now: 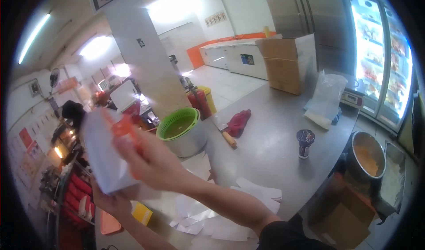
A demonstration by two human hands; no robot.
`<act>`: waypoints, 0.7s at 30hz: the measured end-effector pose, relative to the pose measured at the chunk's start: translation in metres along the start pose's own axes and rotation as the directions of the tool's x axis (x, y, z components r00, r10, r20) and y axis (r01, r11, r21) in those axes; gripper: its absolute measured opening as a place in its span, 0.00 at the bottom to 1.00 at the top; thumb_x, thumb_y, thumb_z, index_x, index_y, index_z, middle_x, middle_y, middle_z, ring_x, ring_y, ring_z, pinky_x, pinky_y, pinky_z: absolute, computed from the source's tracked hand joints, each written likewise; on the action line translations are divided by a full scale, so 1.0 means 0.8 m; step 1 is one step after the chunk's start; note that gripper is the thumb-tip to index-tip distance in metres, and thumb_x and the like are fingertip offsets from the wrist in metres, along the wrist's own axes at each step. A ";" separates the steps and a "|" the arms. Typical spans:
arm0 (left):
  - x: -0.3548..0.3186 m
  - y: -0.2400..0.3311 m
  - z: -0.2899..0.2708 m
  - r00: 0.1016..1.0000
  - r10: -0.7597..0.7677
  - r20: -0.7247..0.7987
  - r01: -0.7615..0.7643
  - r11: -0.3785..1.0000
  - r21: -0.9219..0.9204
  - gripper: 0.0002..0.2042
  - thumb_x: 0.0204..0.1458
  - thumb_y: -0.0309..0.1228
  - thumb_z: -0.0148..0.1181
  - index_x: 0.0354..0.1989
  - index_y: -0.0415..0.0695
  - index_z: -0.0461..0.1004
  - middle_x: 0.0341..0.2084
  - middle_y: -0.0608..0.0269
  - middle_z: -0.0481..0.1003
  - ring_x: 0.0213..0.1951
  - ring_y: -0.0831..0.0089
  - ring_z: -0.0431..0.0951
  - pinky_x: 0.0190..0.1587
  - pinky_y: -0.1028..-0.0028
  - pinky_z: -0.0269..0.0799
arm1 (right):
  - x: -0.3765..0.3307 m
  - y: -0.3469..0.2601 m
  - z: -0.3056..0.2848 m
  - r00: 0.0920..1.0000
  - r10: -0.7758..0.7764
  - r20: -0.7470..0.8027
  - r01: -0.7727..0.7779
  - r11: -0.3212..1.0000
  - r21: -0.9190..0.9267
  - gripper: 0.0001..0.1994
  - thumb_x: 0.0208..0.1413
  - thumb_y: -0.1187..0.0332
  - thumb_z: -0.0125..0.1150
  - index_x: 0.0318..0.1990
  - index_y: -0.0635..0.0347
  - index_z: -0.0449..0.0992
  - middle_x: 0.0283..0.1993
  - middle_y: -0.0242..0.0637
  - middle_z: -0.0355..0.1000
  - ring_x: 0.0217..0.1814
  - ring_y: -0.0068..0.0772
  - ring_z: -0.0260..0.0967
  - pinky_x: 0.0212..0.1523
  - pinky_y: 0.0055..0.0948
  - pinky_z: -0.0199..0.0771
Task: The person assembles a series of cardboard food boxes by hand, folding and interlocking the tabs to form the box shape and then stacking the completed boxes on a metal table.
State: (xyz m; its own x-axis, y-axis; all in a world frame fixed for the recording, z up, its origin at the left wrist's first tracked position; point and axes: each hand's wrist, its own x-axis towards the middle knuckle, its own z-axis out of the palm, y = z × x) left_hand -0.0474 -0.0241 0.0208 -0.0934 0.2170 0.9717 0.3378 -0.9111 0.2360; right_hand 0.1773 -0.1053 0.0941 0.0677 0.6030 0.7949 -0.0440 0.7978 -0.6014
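A: Where do we place the main item?
B: We log the white box-like piece (104,159) raised above the left part of the steel table (270,132), tilted, with motion blur.
A: Left hand?
B: We see the left hand (116,205) at its lower edge, fingers bent and partly hidden behind it; we record a hold from below.
A: Right hand?
B: We find the right hand (149,160) in front of the piece, fingers partly curled, beside a blurred orange patch (126,128). We cannot tell whether the patch is a separate object or part of the piece, nor whether the fingers are closed on anything.
A: What lies beneath the arms?
B: White sheets (228,208), scattered and overlapping, under the right forearm. Near the left forearm we note a yellow item (142,213) and an orange tray (108,223).
A: Further across?
B: A green basket (164,125) sits in the mouth of a round metal pot (188,146). To its right we list a wooden handle (229,139) just beside a dark red cloth (239,122); further right, an upright cup (304,144). Toward the far end: a cardboard box (283,66), and near it a clear plastic bag (326,95).
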 end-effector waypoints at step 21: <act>-0.084 -0.053 -0.202 0.959 -0.265 -0.097 0.281 0.926 0.254 0.17 0.59 0.35 0.64 0.52 0.38 0.74 0.54 0.49 0.73 0.51 0.63 0.77 0.58 0.63 0.72 | 0.023 0.130 0.203 0.985 0.008 0.172 0.055 0.933 -0.356 0.41 0.49 0.61 0.74 0.67 0.69 0.59 0.60 0.53 0.68 0.68 0.48 0.63 0.68 0.46 0.61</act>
State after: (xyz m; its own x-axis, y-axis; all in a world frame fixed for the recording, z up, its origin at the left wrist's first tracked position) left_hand -0.2068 -0.0565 -0.0568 -0.2695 0.4156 0.8687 0.5243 -0.6934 0.4943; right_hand 0.0118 -0.0103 0.0593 -0.1047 0.6012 0.7922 0.3178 0.7750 -0.5462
